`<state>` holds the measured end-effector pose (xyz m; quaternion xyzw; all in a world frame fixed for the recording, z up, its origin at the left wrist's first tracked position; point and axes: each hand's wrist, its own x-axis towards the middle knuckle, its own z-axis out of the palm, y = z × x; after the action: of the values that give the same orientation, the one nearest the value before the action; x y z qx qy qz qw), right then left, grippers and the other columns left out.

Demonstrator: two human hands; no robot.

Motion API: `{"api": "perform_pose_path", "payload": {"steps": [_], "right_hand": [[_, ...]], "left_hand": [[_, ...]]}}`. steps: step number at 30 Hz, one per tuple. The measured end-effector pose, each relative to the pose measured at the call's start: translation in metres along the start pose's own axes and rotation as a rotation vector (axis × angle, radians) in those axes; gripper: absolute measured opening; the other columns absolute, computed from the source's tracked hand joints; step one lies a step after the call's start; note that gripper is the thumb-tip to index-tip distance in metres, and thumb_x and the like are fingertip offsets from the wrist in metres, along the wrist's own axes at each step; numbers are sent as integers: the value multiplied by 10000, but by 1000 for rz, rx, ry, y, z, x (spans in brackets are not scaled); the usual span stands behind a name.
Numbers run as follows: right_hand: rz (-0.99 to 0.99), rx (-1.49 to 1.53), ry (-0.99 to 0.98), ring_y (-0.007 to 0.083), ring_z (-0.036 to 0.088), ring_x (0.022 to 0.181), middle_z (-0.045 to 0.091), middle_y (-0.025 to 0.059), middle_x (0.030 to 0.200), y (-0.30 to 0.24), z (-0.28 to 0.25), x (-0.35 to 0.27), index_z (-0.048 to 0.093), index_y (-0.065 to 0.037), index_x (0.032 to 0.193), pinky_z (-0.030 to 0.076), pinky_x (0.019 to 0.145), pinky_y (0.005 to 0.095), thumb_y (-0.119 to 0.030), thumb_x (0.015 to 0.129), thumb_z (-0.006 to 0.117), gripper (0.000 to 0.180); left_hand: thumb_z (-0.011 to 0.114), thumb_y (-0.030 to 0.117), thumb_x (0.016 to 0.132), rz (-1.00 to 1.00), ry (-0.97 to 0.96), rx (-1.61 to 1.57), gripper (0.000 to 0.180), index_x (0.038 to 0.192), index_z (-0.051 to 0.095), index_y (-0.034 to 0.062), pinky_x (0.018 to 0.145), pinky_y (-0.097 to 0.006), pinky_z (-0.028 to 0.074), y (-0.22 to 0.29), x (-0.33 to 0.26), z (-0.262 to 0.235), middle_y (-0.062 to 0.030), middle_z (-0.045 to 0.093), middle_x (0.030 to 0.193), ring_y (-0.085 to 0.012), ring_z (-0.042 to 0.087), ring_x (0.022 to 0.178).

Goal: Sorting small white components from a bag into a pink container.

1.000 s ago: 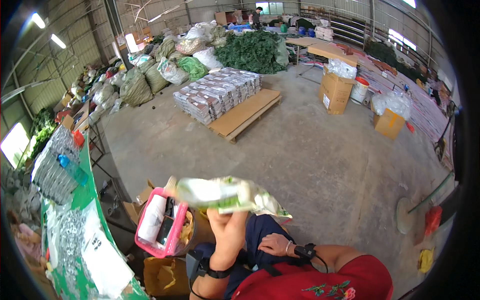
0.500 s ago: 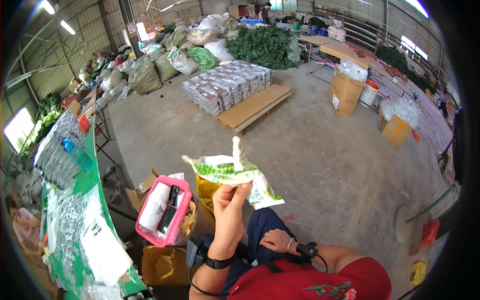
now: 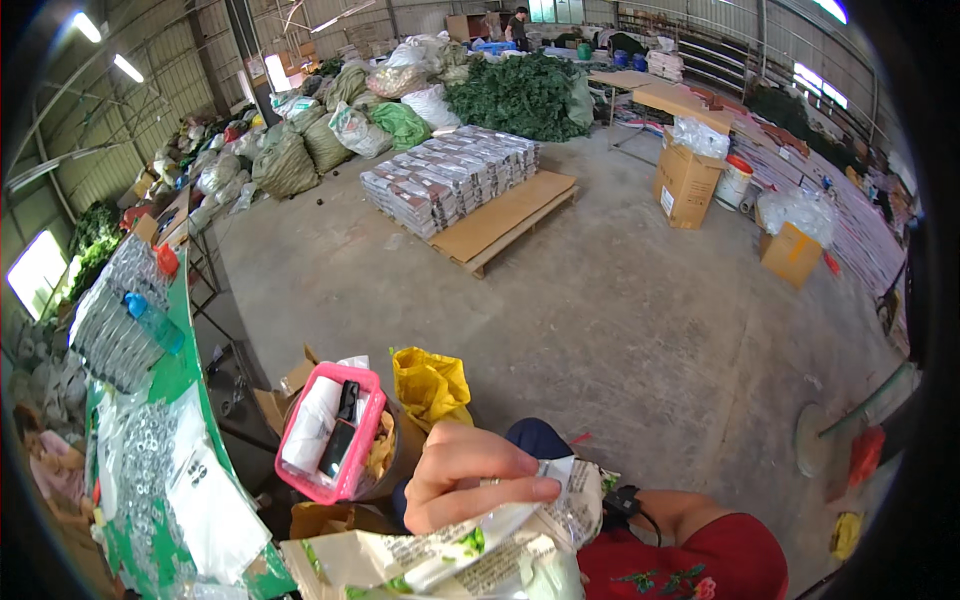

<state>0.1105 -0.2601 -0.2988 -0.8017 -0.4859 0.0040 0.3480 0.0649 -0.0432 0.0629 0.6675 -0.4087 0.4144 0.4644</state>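
One co-worker [image 3: 50, 462] in pink shows at the far rim, nine o'clock reading the dial from the left hand [image 3: 470, 470]! Just inside, one green-topped table [image 3: 180, 378] curves up the side, with one blue bottle [image 3: 152, 322] at ten. Swing right: one pink basket [image 3: 312, 486] between nine and ten, carrying one white roll [image 3: 312, 425] and two dark objects [image 3: 336, 448], then one yellow bag [image 3: 430, 390] at eleven. Dead ahead at twelve, one cardboard-topped pallet [image 3: 510, 220] bears stacked bundles [image 3: 450, 175], too many to count.

And now the hands! One left hand, bunched, thumb and fingers pinching the upper edge of one crinkled packet [image 3: 430, 563], pale with green print. That packet lies at six, right under the knuckles, its long axis sloping from eight up toward three. The left is nearer, touching it. The right hand? Hidden behind the packet's right end; spread or gripping, cannot tell. Its forearm [image 3: 665, 515] shows at three, one black device [image 3: 620, 505] strapped at the wrist. Farther right, two cardboard boxes [image 3: 685, 190] at one and two, both topped with clear plastic [image 3: 702, 137].
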Motion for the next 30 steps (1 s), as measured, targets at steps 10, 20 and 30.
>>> {"api": "perform_pose_path", "payload": {"steps": [10, 20, 30], "right_hand": [[-49, 69, -66, 345, 582, 893, 608, 120, 945, 17, 9, -1, 617, -73, 1085, 461, 776, 430, -288, 699, 712, 451], [66, 91, 72, 324, 594, 830, 624, 107, 866, 2, 7, -9, 653, -84, 925, 460, 729, 425, -281, 787, 669, 241], [-10, 114, 310, 333, 604, 780, 638, 114, 795, -11, 7, -5, 674, -83, 767, 455, 689, 441, -254, 832, 620, 191]], "left_hand": [[769, 159, 620, 21, 305, -67, 271, 852, 762, 18, 630, -265, 462, 8, 9, 23, -73, 633, 879, -174, 600, 740], [772, 155, 630, 28, 200, -179, 273, 866, 763, 17, 632, -269, 470, -4, 8, 24, -73, 627, 877, -176, 598, 762], [778, 182, 694, -60, 198, -33, 264, 907, 729, 35, 667, -281, 505, 8, 14, 23, -71, 592, 902, -189, 597, 800]]}}
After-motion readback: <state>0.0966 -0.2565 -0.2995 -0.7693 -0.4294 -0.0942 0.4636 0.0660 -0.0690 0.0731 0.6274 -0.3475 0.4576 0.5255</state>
